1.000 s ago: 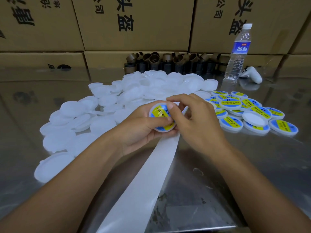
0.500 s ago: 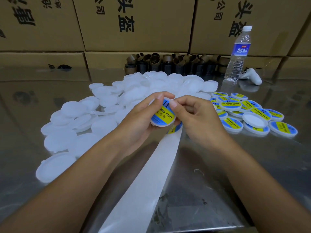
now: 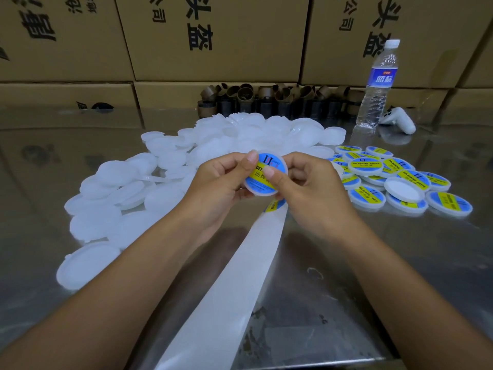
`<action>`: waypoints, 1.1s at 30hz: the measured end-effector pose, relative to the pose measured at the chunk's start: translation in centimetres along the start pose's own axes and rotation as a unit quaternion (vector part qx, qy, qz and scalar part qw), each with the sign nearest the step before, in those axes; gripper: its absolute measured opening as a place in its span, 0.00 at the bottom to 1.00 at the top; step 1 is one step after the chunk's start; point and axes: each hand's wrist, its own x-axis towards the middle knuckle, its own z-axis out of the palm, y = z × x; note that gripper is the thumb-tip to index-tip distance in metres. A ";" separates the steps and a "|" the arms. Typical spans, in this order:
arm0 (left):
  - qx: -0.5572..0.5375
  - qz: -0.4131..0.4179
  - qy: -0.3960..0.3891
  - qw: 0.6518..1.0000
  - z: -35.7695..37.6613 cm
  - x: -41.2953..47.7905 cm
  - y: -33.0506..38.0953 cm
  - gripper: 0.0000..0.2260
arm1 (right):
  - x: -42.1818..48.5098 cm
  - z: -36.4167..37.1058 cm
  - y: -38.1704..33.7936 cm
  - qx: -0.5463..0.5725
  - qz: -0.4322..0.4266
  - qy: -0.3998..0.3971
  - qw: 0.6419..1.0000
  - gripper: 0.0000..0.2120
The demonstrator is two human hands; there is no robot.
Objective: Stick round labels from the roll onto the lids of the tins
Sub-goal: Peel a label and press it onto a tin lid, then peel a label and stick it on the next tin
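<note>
Since half a second ago the lid has been turned to face upward more squarely, and the right thumb has come from its far rim onto the middle of the label. On the steel tabletop the heap of plain lids spreads from the left side toward the far edge, and the backing strip runs lengthwise from the near edge up under the hands. The labelled pile lies toward the right edge. The left hand and the right hand meet above the middle of the tabletop, fingers of both curled round the lid, thumbs pressing the label flat. Smoothing looks nearly done. The finished pile lies just right of the lid, nearer the right hand, so that hand probably sets it down. The next label peeks out on the strip directly beneath the lid
</note>
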 end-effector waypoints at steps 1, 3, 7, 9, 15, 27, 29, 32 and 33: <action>0.001 -0.001 -0.001 1.000 0.0 0.0 0.0 0.14 | 0.0 0.0 0.0 0.000 0.000 0.003 1.000 0.07; 0.002 0.000 -0.005 1.000 0.0 0.1 0.0 0.13 | 0.1 0.0 0.1 0.006 -0.002 0.007 1.000 0.07; -0.011 0.005 0.014 1.000 -0.2 0.2 0.0 0.14 | 0.0 -0.1 0.2 0.010 -0.003 -0.005 1.000 0.11; -0.017 0.007 0.019 1.000 -0.2 0.2 0.1 0.13 | 0.0 0.0 0.2 0.005 -0.011 -0.020 1.000 0.10; -0.024 0.005 0.008 1.000 -0.1 0.0 0.3 0.13 | 0.1 0.1 0.4 0.011 -0.009 -0.001 1.000 0.08; -0.005 0.002 0.029 1.000 -0.4 0.1 0.2 0.13 | 0.6 -0.2 0.2 0.057 0.038 0.055 0.996 0.03; -0.020 -0.002 0.074 0.997 -0.7 0.3 0.4 0.07 | 0.8 -1.0 -0.2 0.087 0.042 0.119 0.988 0.04; -0.027 -0.003 0.144 0.989 -1.4 0.6 0.6 0.04 | 1.3 -2.6 -0.3 0.143 0.051 0.256 0.955 0.05; -0.019 0.000 0.162 0.987 -1.6 0.6 0.6 0.04 | 1.5 -3.1 -0.2 0.157 0.060 0.299 0.939 0.06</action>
